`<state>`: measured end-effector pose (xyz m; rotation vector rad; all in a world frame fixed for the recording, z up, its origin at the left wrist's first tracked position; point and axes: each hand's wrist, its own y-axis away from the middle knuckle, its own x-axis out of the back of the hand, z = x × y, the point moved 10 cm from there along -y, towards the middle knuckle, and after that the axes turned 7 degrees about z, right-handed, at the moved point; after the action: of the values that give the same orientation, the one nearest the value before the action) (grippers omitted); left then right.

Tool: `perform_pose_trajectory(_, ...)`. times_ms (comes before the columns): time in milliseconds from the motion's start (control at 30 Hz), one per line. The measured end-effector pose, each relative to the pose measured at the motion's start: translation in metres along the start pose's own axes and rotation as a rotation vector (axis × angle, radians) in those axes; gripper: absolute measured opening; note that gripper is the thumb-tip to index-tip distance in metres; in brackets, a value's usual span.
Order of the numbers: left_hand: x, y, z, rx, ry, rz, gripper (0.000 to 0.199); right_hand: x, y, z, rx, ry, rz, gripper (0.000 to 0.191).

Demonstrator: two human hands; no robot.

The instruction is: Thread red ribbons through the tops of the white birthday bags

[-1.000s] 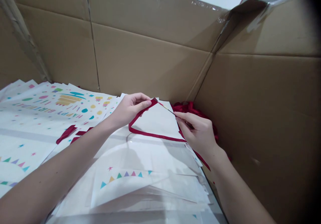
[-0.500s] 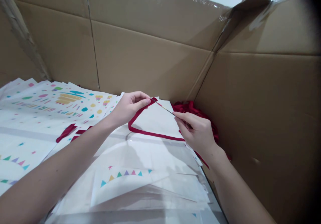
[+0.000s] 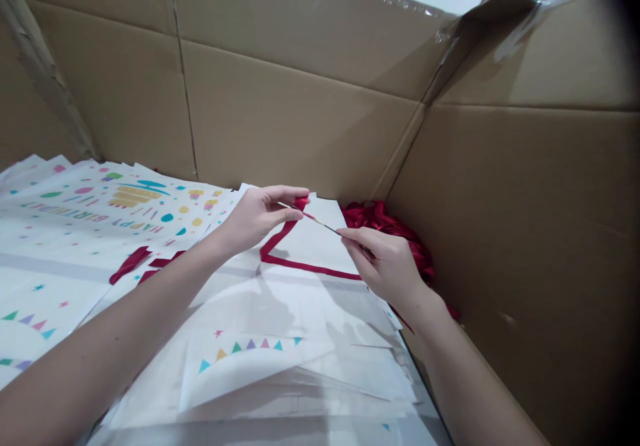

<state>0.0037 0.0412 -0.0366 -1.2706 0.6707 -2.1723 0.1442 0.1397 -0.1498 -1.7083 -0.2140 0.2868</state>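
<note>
My left hand [image 3: 260, 216] pinches the end of a dark red ribbon [image 3: 310, 269] between thumb and fingers. From there the ribbon drops to a fold on the white sheets and runs right, passing behind my right hand [image 3: 383, 256]. That hand is closed on a thin, dark, pointed tool [image 3: 327, 227], whose reddish tip reaches the ribbon at my left fingertips. What kind of tool it is cannot be made out. A heap of red ribbon [image 3: 380, 223] lies just beyond my right hand.
Printed white sheets [image 3: 70, 233] with birthday designs overlap at the left, and more sheets [image 3: 260, 379] are stacked in front. Short red ribbon pieces [image 3: 131, 264] lie left of centre. Cardboard walls [image 3: 300, 113] rise behind and at the right.
My right hand and the tool have shifted slightly left and down. The ribbon end at my left fingertips has turned upward, and my left fingers have spread a little.
</note>
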Motion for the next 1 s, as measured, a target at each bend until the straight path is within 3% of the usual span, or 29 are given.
perform_pose_trajectory(67, 0.004, -0.001, 0.001, 0.009, -0.054, 0.028, 0.039, 0.0, -0.001, 0.0, 0.001, 0.001, -0.003, 0.018)
perform_pose_trajectory(267, 0.003, 0.001, 0.008, -0.073, -0.248, 0.011, 0.026, 0.001, 0.0, 0.002, -0.009, 0.007, -0.009, 0.017)
perform_pose_trajectory(400, -0.001, 0.001, 0.001, 0.011, -0.069, -0.006, 0.04, -0.002, 0.001, 0.007, -0.044, 0.017, -0.026, 0.018)
perform_pose_trajectory(567, -0.01, 0.003, -0.01, 0.092, 0.077, -0.041, 0.04, -0.003, 0.002, 0.009, -0.044, 0.042, -0.014, 0.019)
perform_pose_trajectory(700, -0.018, 0.004, -0.023, 0.161, 0.102, -0.095, 0.051, 0.009, 0.001, 0.018, -0.105, 0.079, 0.089, 0.02)
perform_pose_trajectory(833, -0.021, 0.004, -0.028, 0.21, 0.162, -0.09, 0.026, 0.018, -0.001, 0.022, -0.143, 0.078, 0.149, 0.019)
perform_pose_trajectory(1000, -0.026, 0.008, -0.037, 0.403, 0.432, -0.046, 0.011, 0.01, -0.001, 0.018, -0.112, 0.043, 0.075, 0.021)
